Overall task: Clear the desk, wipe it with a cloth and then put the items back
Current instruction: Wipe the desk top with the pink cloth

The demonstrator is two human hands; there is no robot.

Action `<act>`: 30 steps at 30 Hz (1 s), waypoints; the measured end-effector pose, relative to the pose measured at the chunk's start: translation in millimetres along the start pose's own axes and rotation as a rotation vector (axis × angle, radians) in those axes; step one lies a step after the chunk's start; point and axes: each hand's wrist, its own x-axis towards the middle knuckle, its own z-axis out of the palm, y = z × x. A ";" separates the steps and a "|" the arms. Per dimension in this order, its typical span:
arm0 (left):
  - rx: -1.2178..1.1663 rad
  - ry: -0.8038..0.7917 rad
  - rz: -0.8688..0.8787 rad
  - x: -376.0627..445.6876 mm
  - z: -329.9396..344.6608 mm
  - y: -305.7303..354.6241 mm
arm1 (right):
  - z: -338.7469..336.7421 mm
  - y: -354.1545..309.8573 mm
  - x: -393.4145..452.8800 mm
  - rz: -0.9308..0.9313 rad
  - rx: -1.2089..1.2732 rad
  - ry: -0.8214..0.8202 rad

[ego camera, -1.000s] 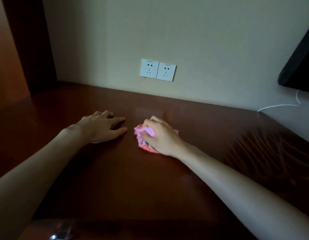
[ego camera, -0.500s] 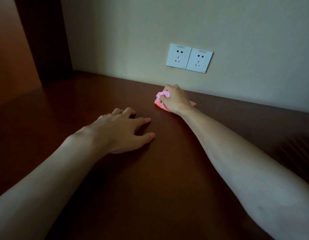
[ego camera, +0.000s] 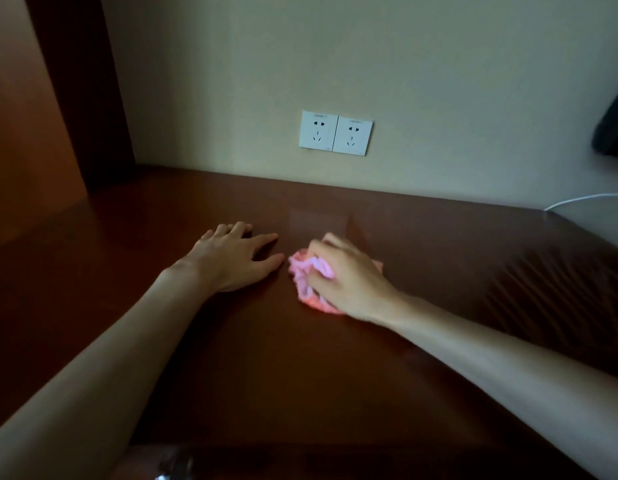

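Note:
A dark brown wooden desk (ego camera: 266, 358) fills the lower view. My right hand (ego camera: 349, 275) grips a crumpled pink cloth (ego camera: 302, 275) and presses it onto the desk near the middle. The cloth bulges out to the left of the fingers and a corner shows behind the hand. My left hand (ego camera: 233, 258) rests flat on the desk just left of the cloth, fingers spread and straight, a small gap apart from it. No desk items are in sight.
A white double wall socket (ego camera: 335, 132) sits above the desk's back edge. A dark wooden panel (ego camera: 78, 91) stands at the back left. A black object (ego camera: 612, 126) hangs at the right edge, with a white cable (ego camera: 584, 198) below it.
My right hand has pulled the cloth back from the wall edge under the socket to the middle of the desk, next to my left hand, which stays flat.

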 end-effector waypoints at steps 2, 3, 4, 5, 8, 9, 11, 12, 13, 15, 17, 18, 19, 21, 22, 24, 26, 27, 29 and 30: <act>-0.005 0.008 0.005 -1.0 1.5 -0.3 | -5.3 -6.7 -13.3 -0.029 0.022 -0.044; -0.004 0.011 0.003 -0.7 2.6 -0.7 | -6.8 -5.9 -12.7 -0.035 0.037 -0.062; -0.004 0.012 0.001 0.0 3.1 -1.0 | -7.9 -2.6 -7.7 -0.040 0.051 -0.075; -0.007 0.011 0.001 1.3 3.5 -1.5 | -7.5 3.3 0.8 -0.041 0.061 -0.077; -0.006 0.001 0.003 3.8 3.1 -2.0 | 4.3 31.9 41.4 0.020 0.048 -0.027; 0.001 -0.004 0.006 4.2 2.3 -1.9 | 10.7 43.5 58.2 0.047 0.032 -0.007; 0.013 -0.017 0.013 4.6 0.0 -1.8 | 24.9 66.8 93.6 0.104 0.004 0.016; 0.016 -0.024 0.016 4.8 -1.3 -1.5 | 30.7 77.1 111.3 0.136 -0.016 0.020; 0.018 -0.032 0.018 5.1 -2.6 -0.8 | 35.7 88.1 129.1 0.168 -0.037 0.021; 0.025 -0.048 0.023 7.1 -4.6 -0.1 | 44.0 106.8 161.4 0.218 -0.061 0.023; 0.032 -0.053 0.025 10.1 -5.4 -1.1 | 51.4 123.3 189.4 0.259 -0.062 0.030; 0.032 -0.050 0.027 11.5 -5.4 -2.2 | 54.2 129.6 200.2 0.277 -0.070 0.032; 0.030 -0.047 0.029 12.3 -5.1 -3.2 | 57.1 137.3 210.7 0.292 -0.075 0.037; 0.027 -0.048 0.031 12.8 -4.3 -4.5 | 60.6 147.6 226.6 0.302 -0.076 0.045; 0.027 -0.049 0.031 12.8 -4.2 -4.8 | 60.3 148.5 231.0 0.302 -0.072 0.038; 0.032 -0.056 0.027 12.0 -4.7 -4.8 | 60.7 148.8 233.5 0.295 -0.082 0.019; 0.029 -0.069 0.018 11.0 -6.3 -3.7 | 56.1 139.7 223.9 0.308 -0.072 0.022; 0.028 -0.073 0.016 10.4 -7.2 -2.8 | 52.6 134.5 216.1 0.314 -0.069 0.032; 0.019 -0.073 0.010 8.5 -7.8 -1.5 | 44.0 119.9 193.4 0.324 -0.061 0.036; 0.013 -0.067 0.009 7.5 -7.9 -0.9 | 40.7 111.9 179.5 0.323 -0.062 0.035</act>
